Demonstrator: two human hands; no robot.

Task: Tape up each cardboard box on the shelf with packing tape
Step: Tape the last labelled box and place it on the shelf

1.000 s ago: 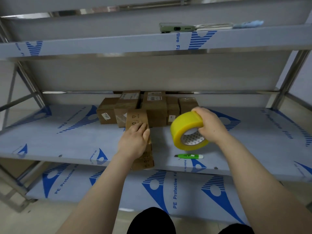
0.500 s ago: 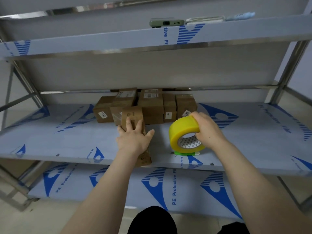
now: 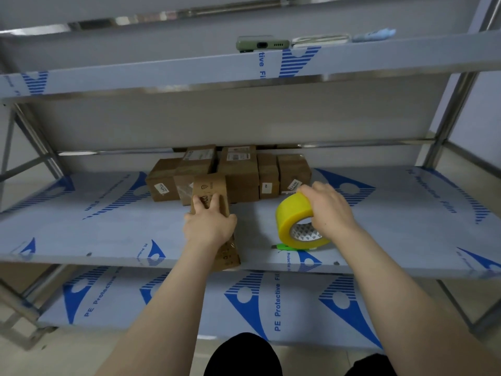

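Cardboard box under flat left hand | right hand grips yellow tape roll beside it

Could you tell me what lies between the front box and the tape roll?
Head view: only bare shelf separates box and tape roll; a green cutter lies under the roll.

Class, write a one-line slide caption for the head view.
Left hand rests on a cardboard box on the shelf; right hand grips the yellow packing tape.
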